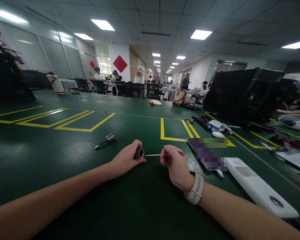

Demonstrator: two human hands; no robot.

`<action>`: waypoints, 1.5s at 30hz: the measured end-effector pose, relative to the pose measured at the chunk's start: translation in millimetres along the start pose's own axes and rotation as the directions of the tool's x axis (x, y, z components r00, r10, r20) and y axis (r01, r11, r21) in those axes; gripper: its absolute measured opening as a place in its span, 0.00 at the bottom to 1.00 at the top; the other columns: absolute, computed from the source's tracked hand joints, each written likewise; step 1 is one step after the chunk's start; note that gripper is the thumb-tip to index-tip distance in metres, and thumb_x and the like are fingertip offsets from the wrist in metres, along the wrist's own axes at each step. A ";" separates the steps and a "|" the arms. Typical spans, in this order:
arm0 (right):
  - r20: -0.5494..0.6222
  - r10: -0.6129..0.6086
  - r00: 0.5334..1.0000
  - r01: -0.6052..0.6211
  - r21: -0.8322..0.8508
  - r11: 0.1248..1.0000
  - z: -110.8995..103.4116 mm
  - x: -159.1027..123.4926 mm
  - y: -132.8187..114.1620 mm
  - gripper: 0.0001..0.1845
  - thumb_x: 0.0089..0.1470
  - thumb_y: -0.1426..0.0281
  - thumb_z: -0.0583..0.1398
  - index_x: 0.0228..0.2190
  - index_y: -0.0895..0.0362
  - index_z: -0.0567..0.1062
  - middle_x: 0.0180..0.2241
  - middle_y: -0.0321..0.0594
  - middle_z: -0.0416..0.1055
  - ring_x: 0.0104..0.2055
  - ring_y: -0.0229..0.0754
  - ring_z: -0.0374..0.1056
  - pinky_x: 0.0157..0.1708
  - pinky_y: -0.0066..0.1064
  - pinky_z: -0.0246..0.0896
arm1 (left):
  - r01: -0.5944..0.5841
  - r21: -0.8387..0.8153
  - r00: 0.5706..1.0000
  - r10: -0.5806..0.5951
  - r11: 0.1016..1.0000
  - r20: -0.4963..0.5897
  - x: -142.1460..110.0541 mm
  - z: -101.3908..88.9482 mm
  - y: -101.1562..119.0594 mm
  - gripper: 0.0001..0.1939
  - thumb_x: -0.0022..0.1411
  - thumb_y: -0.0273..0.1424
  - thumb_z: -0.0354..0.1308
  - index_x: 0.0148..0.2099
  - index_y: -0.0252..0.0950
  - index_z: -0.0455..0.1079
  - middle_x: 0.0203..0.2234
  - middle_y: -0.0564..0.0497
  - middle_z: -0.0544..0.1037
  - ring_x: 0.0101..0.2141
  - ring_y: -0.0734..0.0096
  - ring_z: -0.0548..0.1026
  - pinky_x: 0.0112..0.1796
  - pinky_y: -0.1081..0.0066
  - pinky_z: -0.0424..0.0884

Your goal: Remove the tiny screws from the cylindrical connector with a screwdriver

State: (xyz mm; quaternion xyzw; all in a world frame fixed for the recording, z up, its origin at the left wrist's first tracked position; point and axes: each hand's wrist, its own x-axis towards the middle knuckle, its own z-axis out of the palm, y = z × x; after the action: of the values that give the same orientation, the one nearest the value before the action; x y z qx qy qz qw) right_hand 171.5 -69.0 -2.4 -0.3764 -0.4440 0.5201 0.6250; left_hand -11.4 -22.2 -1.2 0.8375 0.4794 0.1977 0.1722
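Observation:
My left hand (128, 156) is closed round a short dark metal cylinder (140, 153), its hollow, bright-rimmed end facing right. In my right hand (173, 163) is a thin screwdriver (153, 155); its purplish handle sits between the fingers and its slim shaft points left. The tip is close to the cylinder's open end; whether it touches cannot be made out. Left of my left hand, a metal part with a cylindrical body and a long thin shaft (106, 140) lies on the green table (135, 206).
Right of my right hand lie a purple phone-like slab (206, 156), partly blurred, and a long white device (260, 186). Behind them are a white mouse-like oval (217, 134) and gloves (218, 126). Black cases (242, 91) stand at right, a white bottle (56, 83) far left. People sit beyond.

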 end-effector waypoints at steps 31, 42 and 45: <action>0.300 0.087 0.950 -0.081 -0.034 0.996 -1.7 -2.6 4.5 0.07 0.47 0.71 0.57 0.21 0.58 0.72 0.20 0.36 0.70 0.25 0.37 0.64 0.28 0.30 0.57 | -0.339 0.179 0.940 0.339 0.924 0.030 -2.0 1.9 -0.7 0.04 0.55 0.24 0.49 0.29 0.36 0.63 0.25 0.52 0.69 0.29 0.71 0.69 0.30 0.72 0.63; 0.325 -0.171 0.930 0.306 -0.428 0.850 3.1 -15.4 -2.2 0.08 0.50 0.72 0.56 0.22 0.56 0.73 0.23 0.35 0.68 0.28 0.38 0.63 0.31 0.31 0.55 | -0.258 0.245 0.966 0.252 0.934 0.056 -0.8 4.2 2.1 0.04 0.53 0.23 0.51 0.29 0.36 0.63 0.25 0.53 0.69 0.28 0.70 0.68 0.29 0.72 0.62; 0.304 -0.098 0.948 0.203 -0.336 0.920 1.6 -11.3 0.3 0.08 0.48 0.72 0.57 0.20 0.56 0.73 0.22 0.34 0.69 0.27 0.38 0.63 0.31 0.30 0.55 | -0.272 0.252 0.962 0.261 0.929 0.076 -1.2 3.6 3.7 0.05 0.52 0.22 0.50 0.29 0.36 0.64 0.25 0.53 0.69 0.28 0.70 0.69 0.29 0.72 0.61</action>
State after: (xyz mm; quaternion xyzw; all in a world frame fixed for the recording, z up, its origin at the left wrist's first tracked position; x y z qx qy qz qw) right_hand 169.1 -80.1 -3.9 -0.3721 -0.6444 0.4269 0.5139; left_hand -7.5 -25.3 -2.7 0.9140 0.3793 0.1375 0.0421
